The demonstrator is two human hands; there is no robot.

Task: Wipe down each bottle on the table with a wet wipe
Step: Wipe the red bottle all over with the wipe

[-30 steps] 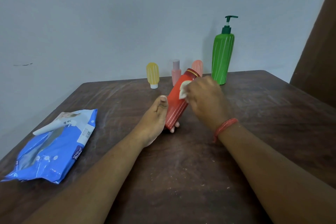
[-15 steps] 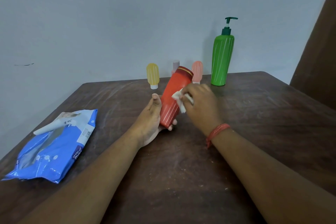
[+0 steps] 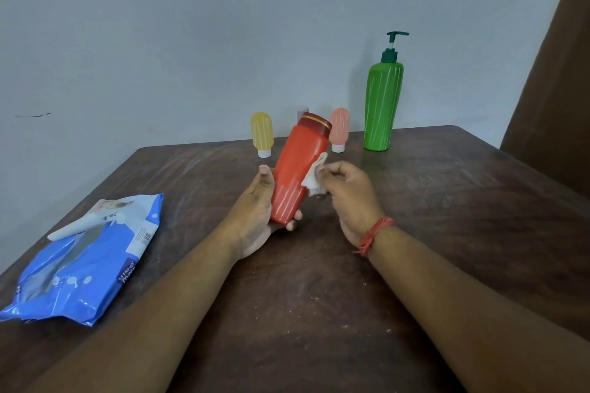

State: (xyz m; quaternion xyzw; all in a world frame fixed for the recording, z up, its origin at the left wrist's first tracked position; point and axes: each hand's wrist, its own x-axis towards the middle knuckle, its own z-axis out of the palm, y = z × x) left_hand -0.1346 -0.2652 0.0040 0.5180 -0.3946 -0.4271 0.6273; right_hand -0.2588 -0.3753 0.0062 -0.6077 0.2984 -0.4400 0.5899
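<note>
The left hand point(image 3: 255, 217) has its grip wrapped round the lower body of the red bottle point(image 3: 297, 175), thumb up one side and fingertips showing under the base; the bottle is lifted off the desk point(image 3: 447, 207) and tilted, cap away from the person, probably so its right flank is open to wiping. The right hand point(image 3: 348, 191) pinches a crumpled wipe point(image 3: 314, 177) against that flank about mid-height (its fingers curl on the wipe, not on the bottle); holding low likely keeps the upper body free for the cloth. Along the far edge stand the yellow bottle point(image 3: 261, 134), the pink bottle point(image 3: 339, 129) and the green pump bottle point(image 3: 383, 105), upright and well apart from the hands; a small cap shows behind the red one, too hidden to identify. The blue wipe pack point(image 3: 86, 265) lies at the left, flap open, within reach for a fresh wipe.
</note>
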